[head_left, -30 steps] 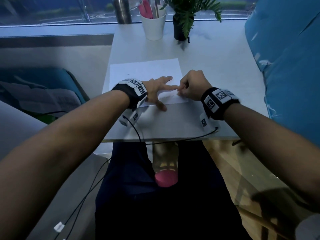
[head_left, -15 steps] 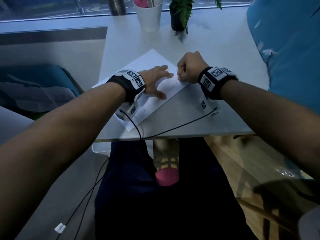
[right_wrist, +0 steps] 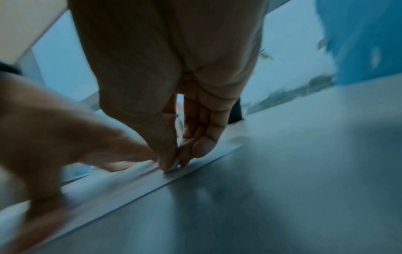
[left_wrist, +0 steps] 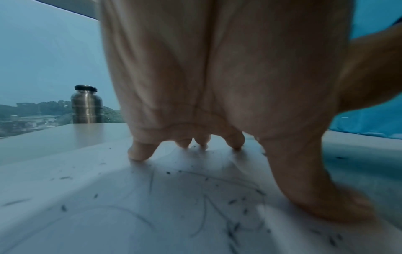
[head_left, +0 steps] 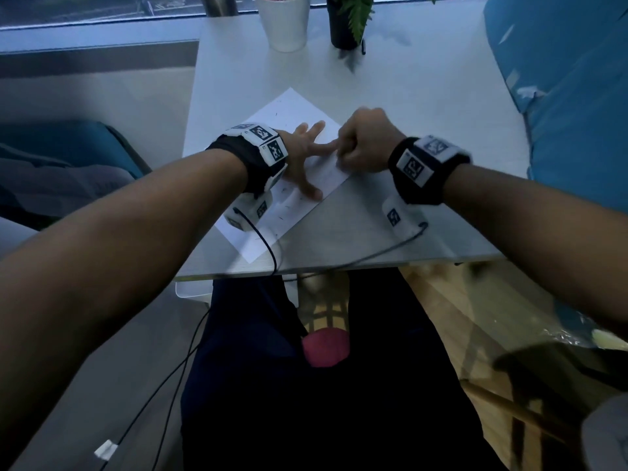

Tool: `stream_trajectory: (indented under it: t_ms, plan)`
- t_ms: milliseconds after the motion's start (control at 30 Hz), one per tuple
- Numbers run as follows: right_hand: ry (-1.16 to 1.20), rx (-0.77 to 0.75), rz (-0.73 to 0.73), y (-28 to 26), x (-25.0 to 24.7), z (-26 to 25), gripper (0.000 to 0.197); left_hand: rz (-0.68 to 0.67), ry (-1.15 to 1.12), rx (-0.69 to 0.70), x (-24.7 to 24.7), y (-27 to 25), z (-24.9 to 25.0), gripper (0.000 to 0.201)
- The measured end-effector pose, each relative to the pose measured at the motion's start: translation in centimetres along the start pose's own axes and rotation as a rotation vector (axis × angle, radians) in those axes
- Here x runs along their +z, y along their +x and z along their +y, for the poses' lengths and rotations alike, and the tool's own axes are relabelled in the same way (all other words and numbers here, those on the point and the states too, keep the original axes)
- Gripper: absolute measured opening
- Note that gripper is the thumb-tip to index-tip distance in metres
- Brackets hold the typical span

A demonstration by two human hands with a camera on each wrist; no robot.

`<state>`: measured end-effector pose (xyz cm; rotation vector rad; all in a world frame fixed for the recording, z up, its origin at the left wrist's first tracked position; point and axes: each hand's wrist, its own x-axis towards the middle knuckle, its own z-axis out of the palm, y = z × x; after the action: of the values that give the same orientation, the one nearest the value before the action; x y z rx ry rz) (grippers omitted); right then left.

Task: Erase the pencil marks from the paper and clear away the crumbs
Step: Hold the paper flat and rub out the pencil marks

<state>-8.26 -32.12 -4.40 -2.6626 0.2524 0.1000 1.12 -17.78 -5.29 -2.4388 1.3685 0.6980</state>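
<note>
A white sheet of paper lies turned at an angle on the white table. Faint pencil marks and dark eraser crumbs are scattered over the paper. My left hand presses flat on the sheet with spread, straight fingers. My right hand is curled into a fist at the sheet's right edge, touching the left index fingertip. In the right wrist view its thumb and fingers pinch a small pale eraser against the paper; most of the eraser is hidden.
A white cup and a potted plant stand at the table's far edge. A steel bottle stands on the ledge behind it. A blue cushion borders the right side. Black cables trail over the near table edge.
The sheet has been turned from square to angled under my left hand. My right hand has moved back along the sheet's right edge, close to the left index finger.
</note>
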Motion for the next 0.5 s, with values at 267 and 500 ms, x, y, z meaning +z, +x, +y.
stream_trajectory:
  t_ms: [267, 500]
  plan:
    - [0.054, 0.057, 0.059, -0.32, 0.18, 0.03, 0.011, -0.019, 0.021, -0.036, -0.37, -0.08, 0.73, 0.112]
    - [0.090, 0.108, 0.085, -0.52, 0.17, 0.40, 0.011, -0.032, 0.020, -0.044, -0.47, -0.26, 0.98, 0.116]
